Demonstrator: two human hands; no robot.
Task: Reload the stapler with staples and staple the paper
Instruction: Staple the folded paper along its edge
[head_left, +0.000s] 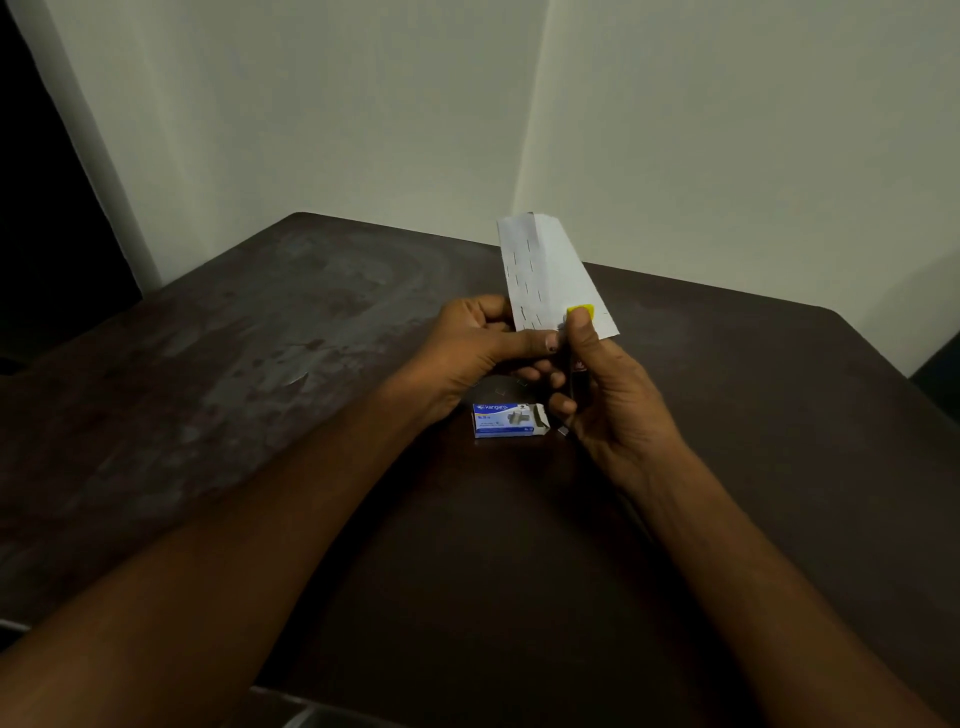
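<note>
The room was dim, with soft light falling from above and ahead onto the pale walls (363, 130). The dark table (234, 364) showed a dull sheen on its left. The forearms lay in shadow; wide-angle bending curved the edges, and detail looked soft.

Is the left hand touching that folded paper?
Touching. The head view shows the left hand pinching the lower edge of the paper between thumb and fingers.

A dark worn table (270, 332) stands in a dim corner of pale walls (363, 104).
</note>
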